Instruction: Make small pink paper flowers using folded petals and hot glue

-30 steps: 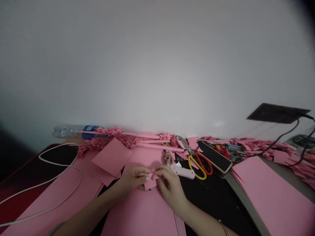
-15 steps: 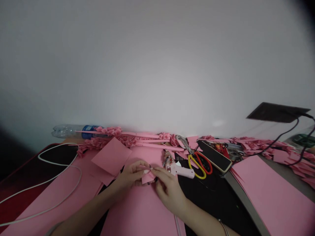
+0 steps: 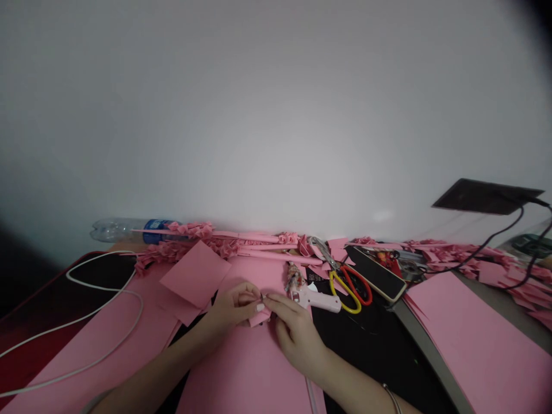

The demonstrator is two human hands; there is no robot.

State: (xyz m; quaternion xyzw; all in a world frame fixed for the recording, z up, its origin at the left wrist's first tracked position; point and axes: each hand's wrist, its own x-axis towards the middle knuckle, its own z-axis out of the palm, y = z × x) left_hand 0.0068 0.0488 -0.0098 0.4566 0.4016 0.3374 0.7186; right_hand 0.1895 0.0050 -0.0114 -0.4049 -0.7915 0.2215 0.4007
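Folded pink paper (image 3: 259, 319), pinched between the fingers of the left hand (image 3: 230, 309) and right hand (image 3: 299, 330), is near centre above a pink sheet (image 3: 245, 374) on the black surface (image 3: 366, 359). Far left, a plastic bottle's (image 3: 123, 230) blue label (image 3: 155, 231) is unreadable against the pale wall (image 3: 276, 115).

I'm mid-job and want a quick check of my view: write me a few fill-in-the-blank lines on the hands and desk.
1. The small paper between the left hand and right hand is ____.
2. The scissors have one red handle and one ____ handle.
3. The label on the clear bottle is ____.
4. The arm wearing a bracelet is the ____ one.

Missing words: pink; yellow; blue; right.
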